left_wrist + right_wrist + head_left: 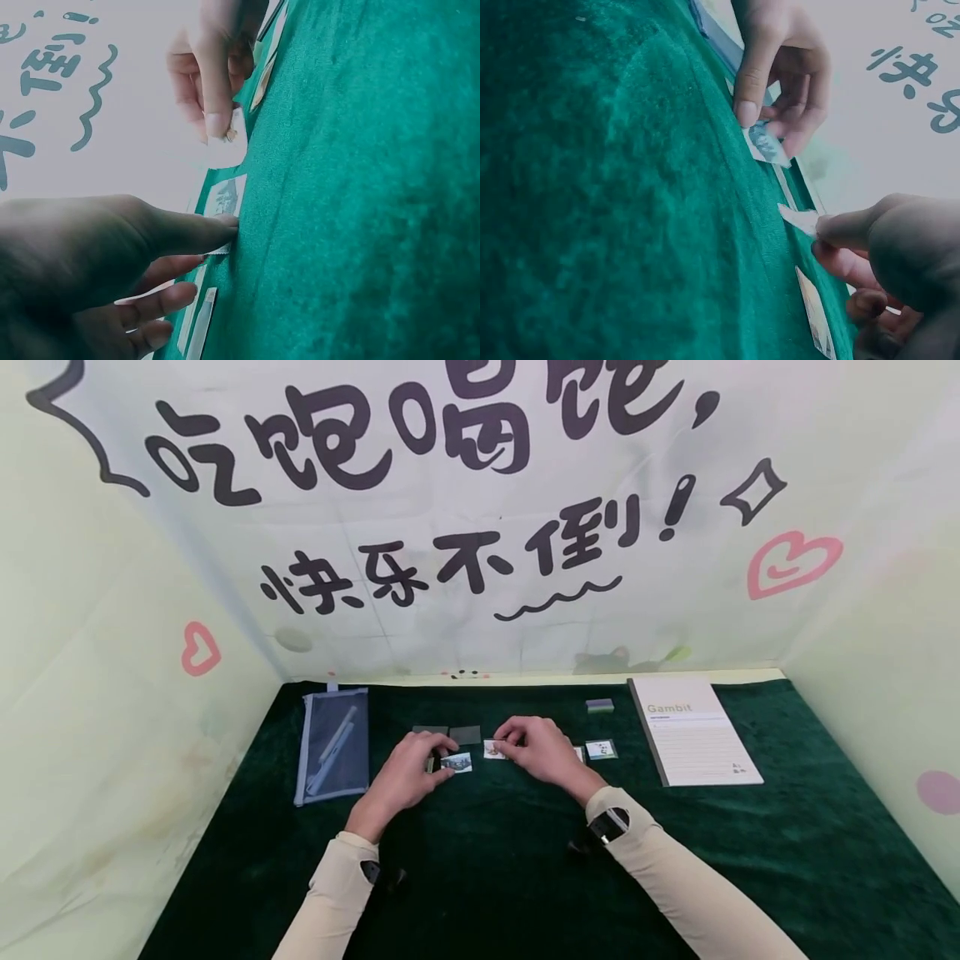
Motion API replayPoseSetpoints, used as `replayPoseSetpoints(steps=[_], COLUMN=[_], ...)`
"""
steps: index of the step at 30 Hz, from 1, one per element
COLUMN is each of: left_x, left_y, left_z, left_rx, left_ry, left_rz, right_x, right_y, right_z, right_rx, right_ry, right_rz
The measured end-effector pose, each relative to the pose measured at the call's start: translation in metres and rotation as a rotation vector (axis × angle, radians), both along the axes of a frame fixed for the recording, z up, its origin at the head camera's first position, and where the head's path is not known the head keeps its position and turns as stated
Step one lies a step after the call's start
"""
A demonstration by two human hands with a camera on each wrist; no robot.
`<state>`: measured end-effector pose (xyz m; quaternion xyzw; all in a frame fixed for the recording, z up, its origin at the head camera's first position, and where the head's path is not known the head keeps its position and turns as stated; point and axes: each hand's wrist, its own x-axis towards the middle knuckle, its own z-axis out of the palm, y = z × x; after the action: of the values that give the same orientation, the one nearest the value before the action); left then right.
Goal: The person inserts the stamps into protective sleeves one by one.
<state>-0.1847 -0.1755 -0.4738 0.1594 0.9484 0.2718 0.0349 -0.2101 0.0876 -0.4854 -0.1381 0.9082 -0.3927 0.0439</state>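
Note:
My left hand (408, 768) pinches the near-left edge of a small card with a blue picture (457, 762); in the right wrist view this blue card (766, 146) tilts slightly. Just to its right, my right hand (543, 750) pinches a small white card with a coloured picture (491, 749), its thumb covering part of the print. The left wrist view shows this white card (234, 142) raised at an angle above the cloth. Behind the blue card lies a clear film piece (465, 735). Another card (431, 765) is mostly hidden by my left fingers.
At the left lies a blue zip pouch (302, 760) with pens inside. Right of my right hand is a card (601, 749), with a small purple-green block (600, 706) behind it. A notebook (705, 735) lies farther right, on the dark green cloth (480, 893).

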Motion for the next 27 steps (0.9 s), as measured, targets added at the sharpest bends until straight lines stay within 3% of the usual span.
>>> replayPoseSetpoints(steps=[8, 20, 27], left_x=[-0.002, 0.002, 0.004], left_y=[-0.001, -0.009, -0.010], left_z=[-0.001, -0.003, -0.003], left_rx=[0.079, 0.187, 0.232], left_ry=[-0.049, -0.046, -0.007], left_rz=[0.001, -0.028, -0.071], right_x=[0.000, -0.008, -0.020], right_y=[0.000, -0.019, -0.043], right_z=[-0.002, 0.010, 0.009], right_rx=[0.136, 0.095, 0.125], right_ry=[0.042, 0.131, 0.113], right_rz=[-0.028, 0.034, 0.083])
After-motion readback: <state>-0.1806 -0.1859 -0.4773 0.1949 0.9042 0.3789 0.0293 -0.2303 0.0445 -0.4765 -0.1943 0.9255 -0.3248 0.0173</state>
